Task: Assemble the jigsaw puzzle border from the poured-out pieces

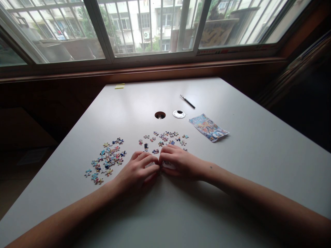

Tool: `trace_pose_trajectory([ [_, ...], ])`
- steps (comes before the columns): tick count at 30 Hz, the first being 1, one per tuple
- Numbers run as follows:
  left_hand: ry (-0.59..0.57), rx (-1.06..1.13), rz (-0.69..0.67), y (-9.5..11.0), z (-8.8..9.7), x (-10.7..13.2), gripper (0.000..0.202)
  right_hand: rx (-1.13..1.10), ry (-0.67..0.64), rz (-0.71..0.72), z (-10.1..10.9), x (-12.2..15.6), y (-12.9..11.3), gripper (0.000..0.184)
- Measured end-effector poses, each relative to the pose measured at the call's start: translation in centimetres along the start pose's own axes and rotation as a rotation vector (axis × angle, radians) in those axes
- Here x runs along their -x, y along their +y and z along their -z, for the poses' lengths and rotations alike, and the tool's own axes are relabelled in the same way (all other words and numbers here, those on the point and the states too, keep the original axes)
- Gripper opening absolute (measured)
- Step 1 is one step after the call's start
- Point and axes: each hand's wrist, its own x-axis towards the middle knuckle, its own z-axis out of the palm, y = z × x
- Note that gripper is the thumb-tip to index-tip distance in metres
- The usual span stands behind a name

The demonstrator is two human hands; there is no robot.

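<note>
Jigsaw pieces (110, 158) on the desk (258, 148)
They lie at ten and twelve o'clock from where left hand (137, 169) and right hand (182, 162) meet, fingers curled; what the grip holds, I cannot tell. Probably light, stiff card, best pinched by the edges.

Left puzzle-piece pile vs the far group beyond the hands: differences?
The left pile is denser; the far group is looser, with more bare table between pieces. The left pile looks to have more pieces than the far group. The left pile lies beside the left hand; the far group, beyond it and the right hand. Both are multicoloured jigsaw pieces on the white table.
</note>
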Motion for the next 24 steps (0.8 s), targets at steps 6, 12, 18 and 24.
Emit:
trace_pose_trajectory([
  [6,-0.006,0.003,0.004,-0.01,-0.06,0.07,0.013,0.003,-0.009,-0.005,0.07,-0.09,-0.08,0.007],
  [12,-0.005,0.006,0.006,0.02,-0.05,0.05,0.013,0.007,-0.009,-0.003,0.16,-0.11,-0.15,0.006],
  [18,-0.008,0.000,0.003,-0.03,-0.01,-0.01,0.014,0.002,-0.011,-0.004,0.23,-0.14,-0.16,0.007],
  [24,-0.003,-0.010,0.001,0.01,0.02,-0.04,0.014,0.003,-0.004,-0.006,0.16,-0.06,-0.18,0.007],
])
